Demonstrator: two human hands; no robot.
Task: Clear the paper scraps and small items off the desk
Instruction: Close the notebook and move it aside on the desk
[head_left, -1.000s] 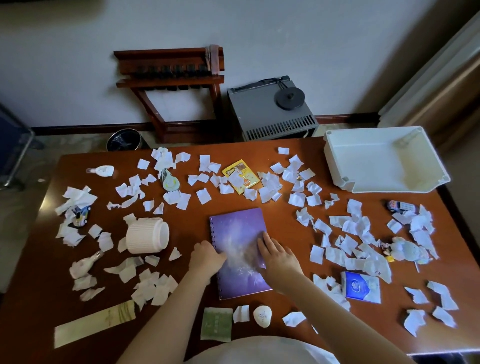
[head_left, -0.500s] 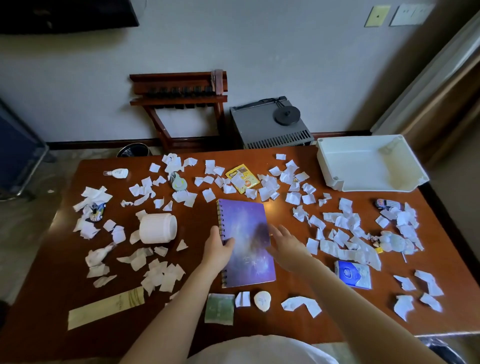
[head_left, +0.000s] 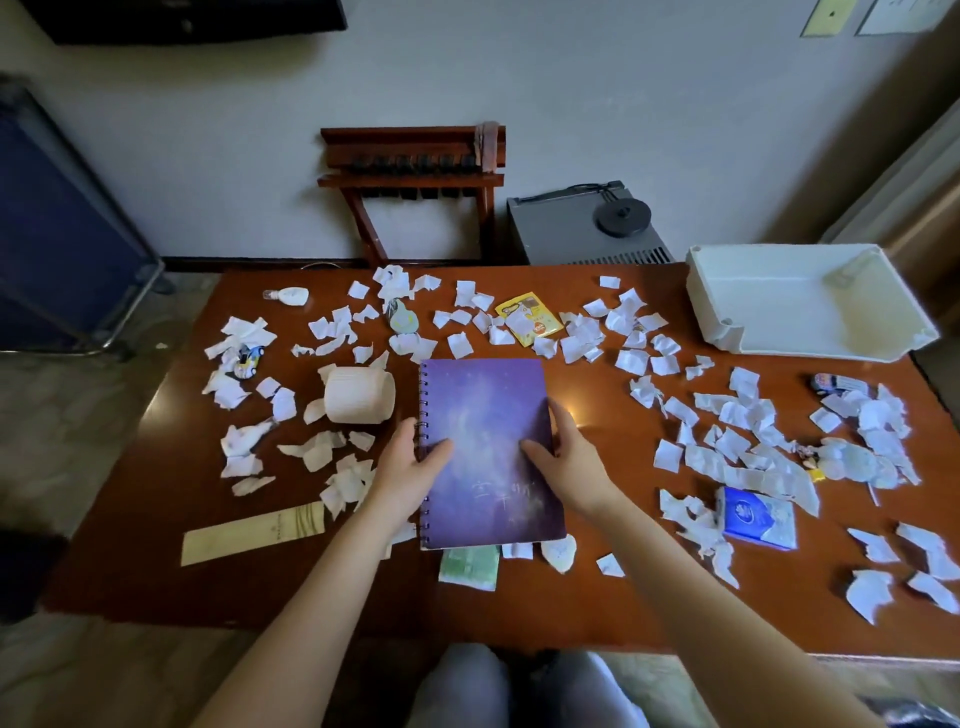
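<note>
A purple spiral notebook (head_left: 485, 415) is held above the middle of the brown desk (head_left: 130, 519), and it covers a green packet and scraps near the front edge. My left hand (head_left: 408, 462) grips its spiral edge, thumb on the cover. My right hand (head_left: 569, 457) grips its right edge, thumb also on the cover. White paper scraps (head_left: 727, 447) lie scattered over most of the desk. Among them lie a white ribbed jar (head_left: 358, 396) on its side, a blue tissue pack (head_left: 756, 517), a yellow card (head_left: 530, 317) and a green packet (head_left: 467, 569).
An empty white tray (head_left: 810, 332) stands at the desk's back right corner. A long paper strip (head_left: 252, 530) lies front left. A small toy car (head_left: 248, 357) and a white dropper bottle (head_left: 288, 296) sit at the left. A wooden rack (head_left: 415, 187) and a grey box (head_left: 582, 228) stand behind the desk.
Both hands have closed on the notebook's side edges and lifted it off the desk, toward me. The camera has pulled back and up, and the desk looks farther away.
</note>
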